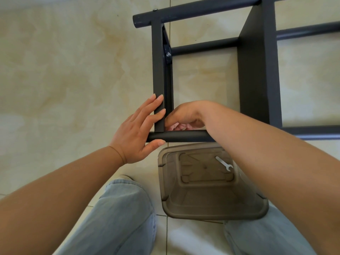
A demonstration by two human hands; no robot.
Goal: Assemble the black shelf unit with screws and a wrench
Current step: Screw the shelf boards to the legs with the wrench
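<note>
The black shelf unit (257, 74) lies on its side on the tiled floor, its round tubes joined to flat shelf panels. My left hand (139, 131) presses flat, fingers spread, against the near corner where the end panel (158, 70) meets the near tube (184, 135). My right hand (185, 116) reaches inside that same corner with its fingers curled and pinched there; what they hold is hidden. A small silver wrench (224, 163) lies inside a clear brownish plastic bin (211, 208) just below the tube. A screw (167, 54) sits in the bracket further up the panel.
The bin stands between my knees, in light jeans (121, 208), touching the shelf's near tube. A second screw head (155, 9) shows on the far tube. Beige marble-look floor tiles (64, 70) stretch out to the left.
</note>
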